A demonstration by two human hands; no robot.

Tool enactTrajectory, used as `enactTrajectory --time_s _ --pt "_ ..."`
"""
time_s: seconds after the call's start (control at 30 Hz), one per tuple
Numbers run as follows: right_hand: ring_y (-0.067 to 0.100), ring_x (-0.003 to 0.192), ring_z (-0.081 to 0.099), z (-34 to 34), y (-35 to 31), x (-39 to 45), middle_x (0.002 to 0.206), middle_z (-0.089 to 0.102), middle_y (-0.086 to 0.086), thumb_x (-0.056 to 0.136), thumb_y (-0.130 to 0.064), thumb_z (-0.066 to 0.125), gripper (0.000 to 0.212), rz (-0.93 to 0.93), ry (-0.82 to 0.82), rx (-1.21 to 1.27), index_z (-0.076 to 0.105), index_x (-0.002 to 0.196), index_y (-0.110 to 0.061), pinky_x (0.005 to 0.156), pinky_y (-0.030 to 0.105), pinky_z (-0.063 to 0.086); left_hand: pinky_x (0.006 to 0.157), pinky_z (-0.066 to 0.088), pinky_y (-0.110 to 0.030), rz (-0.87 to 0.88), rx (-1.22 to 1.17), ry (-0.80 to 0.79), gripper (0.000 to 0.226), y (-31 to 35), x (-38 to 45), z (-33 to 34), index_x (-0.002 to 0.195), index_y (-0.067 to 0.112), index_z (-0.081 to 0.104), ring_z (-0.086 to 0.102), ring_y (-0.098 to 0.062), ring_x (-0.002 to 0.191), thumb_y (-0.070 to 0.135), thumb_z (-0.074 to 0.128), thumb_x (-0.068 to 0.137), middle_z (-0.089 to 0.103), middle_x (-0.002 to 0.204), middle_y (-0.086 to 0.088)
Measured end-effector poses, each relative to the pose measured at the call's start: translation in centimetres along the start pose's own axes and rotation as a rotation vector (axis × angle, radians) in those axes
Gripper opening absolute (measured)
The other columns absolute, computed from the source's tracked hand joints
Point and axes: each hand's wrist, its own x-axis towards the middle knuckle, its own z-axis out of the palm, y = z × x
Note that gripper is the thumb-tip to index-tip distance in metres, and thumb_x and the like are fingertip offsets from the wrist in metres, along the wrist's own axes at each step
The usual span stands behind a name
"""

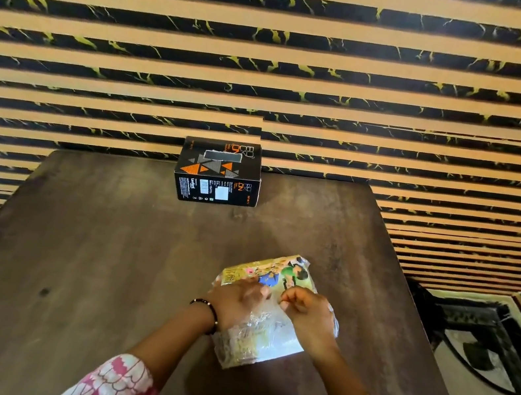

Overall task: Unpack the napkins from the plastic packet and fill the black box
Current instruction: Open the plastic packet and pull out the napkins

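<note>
A clear plastic packet of napkins point(265, 341) with a colourful printed label lies on the dark wooden table point(102, 256), near its front edge. My left hand point(239, 300) and my right hand point(306, 313) both rest on top of the packet, fingers pinching its plastic film near the middle. The black box point(218, 172), printed with orange and grey triangles, stands at the far edge of the table against the wall, with a slot in its top face. The box is well beyond both hands.
A striped black-and-tan wall point(276, 61) rises right behind the table. To the right of the table, on the floor, stands dark ornate furniture point(473, 325). Bare tabletop lies on the left and between packet and box.
</note>
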Motion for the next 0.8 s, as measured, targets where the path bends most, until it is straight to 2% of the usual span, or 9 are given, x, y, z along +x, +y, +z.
enactTrajectory --time_s 0.07,0.1,0.17,0.27,0.47,0.57,0.63,0.7,0.8 --pt "-0.004 0.073 0.061 -0.9 -0.4 -0.5 0.070 0.066 -0.010 0.080 -0.005 0.064 0.027 -0.032 -0.053 0.123 0.064 0.068 -0.028 0.073 0.011 0.046 0.113 -0.016 -0.046 -0.024 -0.022 -0.012 0.055 0.3 0.1 -0.3 0.138 0.031 0.037 0.024 -0.017 0.141 0.052 0.008 0.095 0.042 0.146 -0.002" --pt "-0.007 0.070 0.060 -1.4 -0.4 -0.8 0.073 0.066 -0.007 0.081 0.000 0.063 0.024 -0.060 -0.071 0.169 0.065 0.071 -0.021 0.070 0.007 0.044 0.112 -0.019 -0.048 -0.019 0.006 -0.023 0.056 0.4 0.2 -0.5 0.138 0.031 0.037 0.021 -0.017 0.142 0.049 0.005 0.096 0.037 0.149 -0.001" --pt "-0.005 0.071 0.060 -2.3 -0.2 -1.2 0.074 0.067 -0.008 0.081 0.001 0.063 0.026 -0.124 -0.073 0.212 0.066 0.071 -0.023 0.072 0.011 0.045 0.112 -0.020 -0.050 -0.004 0.073 -0.032 0.055 0.6 0.6 -0.9 0.139 0.031 0.034 0.014 -0.016 0.144 0.047 0.004 0.096 0.024 0.154 0.003" --pt "-0.001 0.075 0.060 -3.6 -0.8 -2.1 0.075 0.068 -0.008 0.081 -0.003 0.065 0.021 -0.194 -0.133 0.221 0.067 0.076 -0.024 0.074 0.016 0.047 0.112 -0.017 -0.052 -0.045 0.224 -0.039 0.049 0.6 2.0 -2.0 0.143 0.028 0.027 0.013 -0.020 0.144 0.041 0.009 0.099 0.022 0.155 0.003" --pt "0.001 0.097 0.057 -4.2 -1.6 -4.2 0.104 0.062 -0.016 0.080 -0.022 0.059 0.020 -0.250 -0.403 -0.170 0.057 0.089 -0.040 0.083 0.013 0.045 0.111 -0.014 -0.057 -0.147 0.445 -0.087 0.058 0.5 6.2 -4.4 0.143 0.023 0.023 0.017 -0.023 0.144 0.052 0.010 0.094 0.023 0.155 0.001" --pt "0.008 0.097 0.055 -3.8 -0.9 -5.3 0.111 0.061 -0.009 0.086 -0.017 0.053 0.026 -0.190 -0.441 -0.290 0.054 0.107 -0.032 0.085 0.020 0.049 0.113 -0.007 -0.058 -0.095 0.461 -0.016 0.061 -0.1 6.7 -3.7 0.141 0.018 0.026 0.020 -0.022 0.143 0.054 0.018 0.093 0.021 0.155 0.000" --pt "0.011 0.101 0.058 -3.7 -0.4 -6.2 0.118 0.062 -0.008 0.086 -0.015 0.053 0.040 -0.146 -0.435 -0.335 0.046 0.118 -0.037 0.087 0.028 0.052 0.114 -0.002 -0.057 -0.046 0.463 0.039 0.061 -0.5 6.2 -2.9 0.141 0.016 0.026 0.016 -0.020 0.143 0.053 0.024 0.092 0.017 0.156 -0.001" --pt "0.012 0.105 0.059 -3.6 -0.1 -7.0 0.122 0.062 -0.006 0.084 -0.013 0.054 0.052 -0.153 -0.433 -0.348 0.040 0.127 -0.040 0.089 0.030 0.052 0.114 0.000 -0.055 -0.014 0.434 0.060 0.062 -0.5 5.3 -2.3 0.143 0.016 0.023 0.009 -0.020 0.145 0.052 0.027 0.093 0.009 0.158 -0.002" --pt "0.015 0.109 0.058 -3.2 0.4 -7.7 0.124 0.062 -0.003 0.087 -0.012 0.051 0.049 -0.182 -0.391 -0.330 0.042 0.129 -0.035 0.093 0.026 0.049 0.115 0.003 -0.052 0.059 0.297 0.115 0.063 0.3 3.3 -1.4 0.145 0.017 0.020 0.006 -0.020 0.145 0.050 0.034 0.093 0.007 0.158 -0.004"
